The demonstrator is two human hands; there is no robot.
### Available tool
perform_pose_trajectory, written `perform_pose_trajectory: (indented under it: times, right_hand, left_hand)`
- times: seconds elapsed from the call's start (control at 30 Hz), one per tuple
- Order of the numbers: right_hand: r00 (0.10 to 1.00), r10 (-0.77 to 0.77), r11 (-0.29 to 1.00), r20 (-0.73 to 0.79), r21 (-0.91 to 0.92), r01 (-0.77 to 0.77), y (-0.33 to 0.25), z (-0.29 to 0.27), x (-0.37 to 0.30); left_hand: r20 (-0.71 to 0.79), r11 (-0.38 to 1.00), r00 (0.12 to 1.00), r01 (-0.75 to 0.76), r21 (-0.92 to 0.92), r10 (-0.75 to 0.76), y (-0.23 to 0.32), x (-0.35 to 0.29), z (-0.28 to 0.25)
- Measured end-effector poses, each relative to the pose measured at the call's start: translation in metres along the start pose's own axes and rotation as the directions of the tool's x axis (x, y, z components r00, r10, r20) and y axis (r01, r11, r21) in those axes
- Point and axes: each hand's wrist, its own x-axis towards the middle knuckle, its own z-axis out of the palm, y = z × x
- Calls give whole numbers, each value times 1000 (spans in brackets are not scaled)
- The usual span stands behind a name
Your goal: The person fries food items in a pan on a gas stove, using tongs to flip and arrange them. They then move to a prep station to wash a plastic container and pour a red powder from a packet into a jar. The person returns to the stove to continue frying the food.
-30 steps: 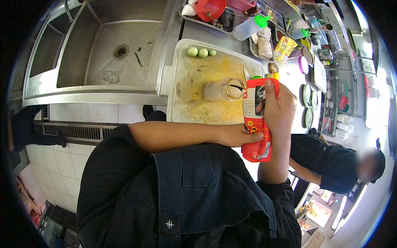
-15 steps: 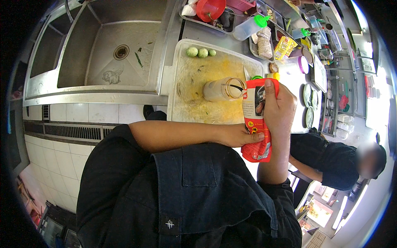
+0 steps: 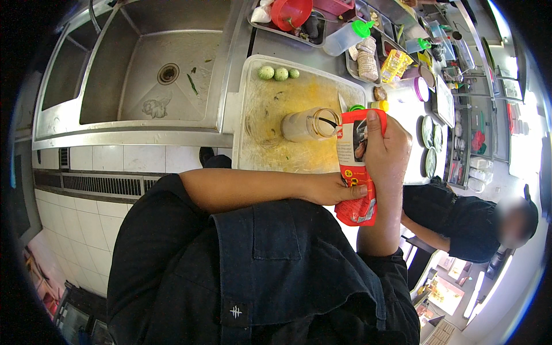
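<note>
Someone's leg has gone; your left hand (image 3: pixel 335 188) and right hand (image 3: pixel 390 142) grip a red plastic pouch (image 3: pixel 352 168), pouring into a clear cylindrical jar (image 3: pixel 300 126).

The pouch (image 3: pixel 353 156) is glossy, creased plastic; the jar (image 3: pixel 299 126), smooth and see-through. The sink (image 3: pixel 181 52) is dull metal; the apron (image 3: pixel 267 264), matt cloth.

the view comes from the left one of two wide fisheye cameras worn side by side on the person's head. it faces down over the apron (image 3: pixel 293 247), with the left hand (image 3: pixel 332 188) and right hand (image 3: pixel 387 142) near, right of centre. it reaches wide, taking in the sink (image 3: pixel 190 52) at upper left, the floor (image 3: pixel 75 227) at left and a co-worker (image 3: pixel 460 221) farther off at right. straight edges bend toward the dark rim.
</note>
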Motion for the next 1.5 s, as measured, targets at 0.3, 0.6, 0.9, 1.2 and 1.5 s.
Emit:
perform_pose_trajectory:
  times: [0.3,0.6,0.9,1.2,1.5]
  right_hand:
    - [993,-117,988,-12,-102,115,9,1,1]
    - [999,-29,998,-13,-47,29,-1,0,0]
    - [997,-73,994,-7,-87,72,-3,0,1]
    - [1000,-27,999,5,-29,27,-9,0,1]
    - [999,-43,998,-14,-50,42,-7,0,2]
  left_hand:
    - [-18,999,999,43,6,-43,2,-1,2]
    - [-30,1000,999,26,-1,-26,-1,0,4]
    - [-38,999,999,26,20,-25,8,-2,6]
    - [-57,1000,998,-4,15,5,4,-1,7]
    - [-51,990,998,-19,139,26,5,1,5]
